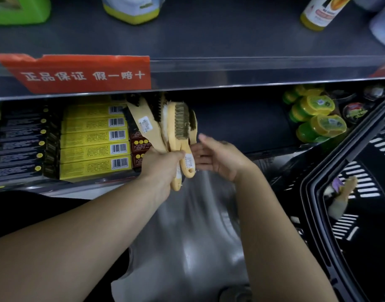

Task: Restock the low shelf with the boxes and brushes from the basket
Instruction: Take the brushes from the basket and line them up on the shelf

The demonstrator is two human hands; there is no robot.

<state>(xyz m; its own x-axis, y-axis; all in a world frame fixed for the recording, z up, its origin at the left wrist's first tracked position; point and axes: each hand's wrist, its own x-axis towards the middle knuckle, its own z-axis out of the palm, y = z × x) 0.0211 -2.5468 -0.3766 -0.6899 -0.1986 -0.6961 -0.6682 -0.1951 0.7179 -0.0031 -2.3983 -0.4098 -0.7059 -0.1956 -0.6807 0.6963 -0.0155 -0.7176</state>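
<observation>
The left hand (163,164) is curled tight round the handles of a bunch of wooden brushes (178,125), just left of centre frame. The heads fan upward under the lip of the upper shelf (209,35). Gripping low on the handles probably lets the heads go in first. The right hand (217,158) is flat and holds nothing, its straight fingers just beside the handle ends. Whether they touch is unclear; it looks ready to steady or square the bunch.

The low shelf (241,123) runs across mid-frame. At left, yellow boxes (95,138) lie stacked with barcodes outward, next to black boxes (21,140). A dark bare stretch right of the brushes seems the likely slot for them. Green-and-yellow tubs (317,120) crowd the right end.

The black slotted basket (313,184) fills the lower right, with one blurred item (344,192) inside. A red sign (82,73) hangs on the upper shelf's edge, with bottles (322,12) above. The glossy grey floor (198,236) reflects light, and the aisle is dim.
</observation>
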